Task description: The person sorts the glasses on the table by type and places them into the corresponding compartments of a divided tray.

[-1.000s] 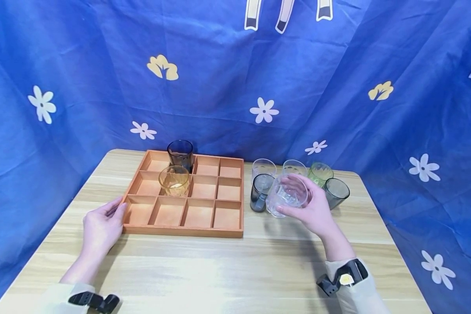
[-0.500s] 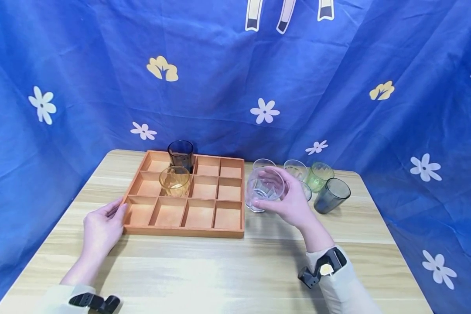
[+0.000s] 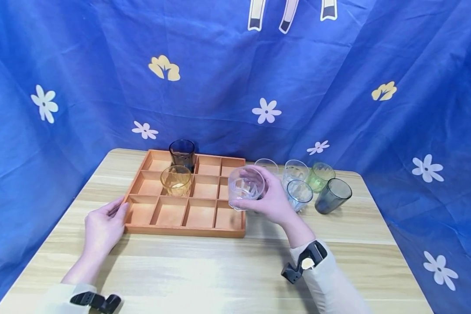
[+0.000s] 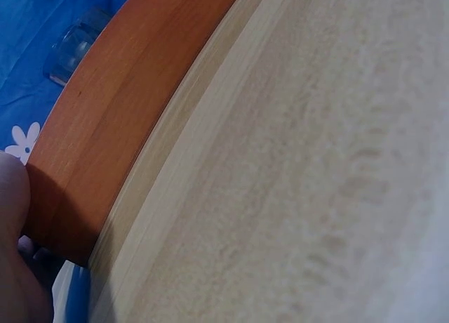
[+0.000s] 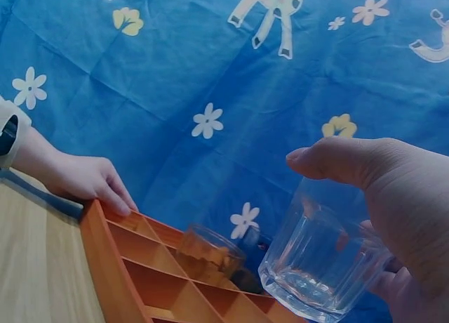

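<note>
My left hand (image 3: 104,224) holds the left front corner of a wooden compartment tray (image 3: 184,233), thumb and fingers about its edge. In the right hand (image 3: 272,198) is a clear faceted glass (image 3: 245,185), gripped round its side and held above the tray's right edge. The right wrist view shows this glass (image 5: 316,267) slightly tilted, the thumb across its near side. A dark glass (image 3: 182,153) stands in the back row, second compartment from the left. Right in front of it, in the middle row, stands an amber glass (image 3: 175,181).
Right of the tray stand several glasses: a clear one (image 3: 296,170), a green one (image 3: 320,176), a bluish clear one (image 3: 299,196), a grey one (image 3: 332,196) and another clear one (image 3: 267,165) partly behind the right hand. A blue curtain (image 3: 220,87) hangs behind the table.
My right hand has carried the clear glass leftward, from over the group of glasses to the tray's right edge. The bluish glass has come into view behind it. The left hand stays put.
</note>
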Motion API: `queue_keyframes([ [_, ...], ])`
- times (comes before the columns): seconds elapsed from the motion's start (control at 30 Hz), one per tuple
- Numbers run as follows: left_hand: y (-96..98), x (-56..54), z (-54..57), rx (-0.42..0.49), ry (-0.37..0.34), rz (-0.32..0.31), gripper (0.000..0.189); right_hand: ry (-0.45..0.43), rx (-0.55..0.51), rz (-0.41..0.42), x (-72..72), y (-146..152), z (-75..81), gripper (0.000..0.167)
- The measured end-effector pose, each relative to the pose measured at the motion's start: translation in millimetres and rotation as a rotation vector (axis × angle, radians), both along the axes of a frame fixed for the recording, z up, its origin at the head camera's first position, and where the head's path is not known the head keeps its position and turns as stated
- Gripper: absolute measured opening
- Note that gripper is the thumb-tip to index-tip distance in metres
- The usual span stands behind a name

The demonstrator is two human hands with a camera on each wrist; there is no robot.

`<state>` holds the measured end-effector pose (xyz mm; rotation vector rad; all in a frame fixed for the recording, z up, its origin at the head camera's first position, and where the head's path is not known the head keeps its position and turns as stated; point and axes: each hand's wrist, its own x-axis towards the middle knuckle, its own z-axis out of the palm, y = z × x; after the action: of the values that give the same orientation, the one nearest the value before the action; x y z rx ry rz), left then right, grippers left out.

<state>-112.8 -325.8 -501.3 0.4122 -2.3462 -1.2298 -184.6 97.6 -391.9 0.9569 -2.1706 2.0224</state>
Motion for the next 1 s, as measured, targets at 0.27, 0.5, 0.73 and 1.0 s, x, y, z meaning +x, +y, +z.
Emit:
queue_keyframes([
  [0.27,1.2,-1.5,1.4,-0.011,0.024,0.003,0.032,-0.037,0.017,-0.003,-4.8,-28,-9.3,0.084],
  [0.5,2.3,-2.6,2.1,-0.011,0.008,-0.014,0.034,-0.051,0.019,0.007,-8.4,-52,-18.9,0.084],
  [0.73,2.2,-1.9,1.9,0.001,0.008,-0.01,0.033,-0.095,0.002,0.017,-9.9,-73,-28.0,0.084],
  [1.0,-1.0,-2.0,-1.9,0.012,-0.014,-0.004,0.034,-0.079,-0.031,-0.007,-7.2,-99,-35.9,0.084],
])
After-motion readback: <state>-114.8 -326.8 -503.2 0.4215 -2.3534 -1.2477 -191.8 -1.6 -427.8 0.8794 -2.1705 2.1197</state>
